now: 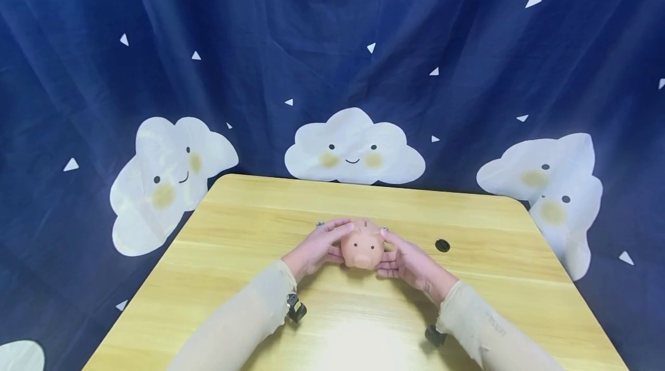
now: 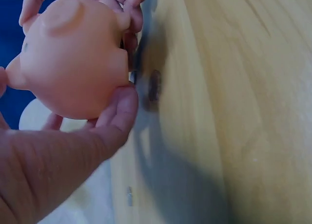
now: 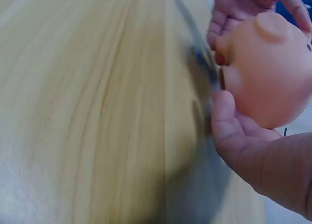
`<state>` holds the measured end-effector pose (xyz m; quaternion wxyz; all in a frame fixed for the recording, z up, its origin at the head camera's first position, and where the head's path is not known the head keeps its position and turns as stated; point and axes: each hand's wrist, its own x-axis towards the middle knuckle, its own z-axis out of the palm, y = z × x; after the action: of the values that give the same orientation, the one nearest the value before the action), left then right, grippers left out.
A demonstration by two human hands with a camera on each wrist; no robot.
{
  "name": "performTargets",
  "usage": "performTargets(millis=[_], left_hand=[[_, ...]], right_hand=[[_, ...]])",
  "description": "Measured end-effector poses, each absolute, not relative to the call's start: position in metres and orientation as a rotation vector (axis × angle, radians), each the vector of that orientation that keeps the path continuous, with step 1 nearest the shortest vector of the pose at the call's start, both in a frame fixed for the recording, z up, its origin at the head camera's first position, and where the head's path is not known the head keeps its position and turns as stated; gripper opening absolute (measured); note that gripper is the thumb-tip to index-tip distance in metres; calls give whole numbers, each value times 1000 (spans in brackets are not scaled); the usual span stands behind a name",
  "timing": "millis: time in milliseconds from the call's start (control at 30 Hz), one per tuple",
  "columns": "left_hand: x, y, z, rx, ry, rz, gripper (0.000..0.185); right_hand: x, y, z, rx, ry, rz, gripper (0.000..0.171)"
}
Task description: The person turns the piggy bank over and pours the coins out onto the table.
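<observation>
A pink piggy bank (image 1: pixel 363 247) sits at the middle of the wooden table (image 1: pixel 249 215), snout toward me, coin slot on top. My left hand (image 1: pixel 316 247) cups its left side and my right hand (image 1: pixel 408 262) cups its right side, fingers curled round the body. In the left wrist view the piggy bank (image 2: pixel 73 58) is held between my left thumb (image 2: pixel 117 112) and fingers, with the right hand's fingers (image 2: pixel 127 7) on the far side. The right wrist view shows the piggy bank (image 3: pixel 270 70) above my right thumb (image 3: pixel 226 121).
A small black round disc (image 1: pixel 442 245) lies on the table to the right of my right hand. A blurred dark coin-like disc (image 2: pixel 155 85) lies on the wood beside the pig. A dark blue curtain with white clouds (image 1: pixel 353 149) hangs behind the table.
</observation>
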<state>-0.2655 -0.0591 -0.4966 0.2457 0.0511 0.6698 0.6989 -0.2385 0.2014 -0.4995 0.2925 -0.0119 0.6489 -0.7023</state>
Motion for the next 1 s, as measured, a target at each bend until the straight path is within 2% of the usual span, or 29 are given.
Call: performTargets(millis=[267, 367, 467, 567, 733, 1000], left_hand=[[-260, -48, -473, 142, 2080, 1829, 78], [-259, -46, -468, 117, 2085, 1818, 80], [-262, -49, -471, 135, 2018, 1852, 74], [-265, -55, -476, 229, 1963, 1936, 66], [-263, -60, -482, 394, 1961, 2037, 66], [-264, -54, -503, 233, 1824, 1972, 68]], right_hand=[[-238, 208, -507, -135, 1488, -1986, 56], [-238, 207, -506, -125, 1491, -1997, 59], [-236, 205, -500, -116, 1606, -1989, 70], [-232, 203, -492, -171, 1801, -2020, 76], [-227, 202, -487, -273, 2013, -2041, 77], [-235, 206, -503, -86, 1840, -1926, 82]])
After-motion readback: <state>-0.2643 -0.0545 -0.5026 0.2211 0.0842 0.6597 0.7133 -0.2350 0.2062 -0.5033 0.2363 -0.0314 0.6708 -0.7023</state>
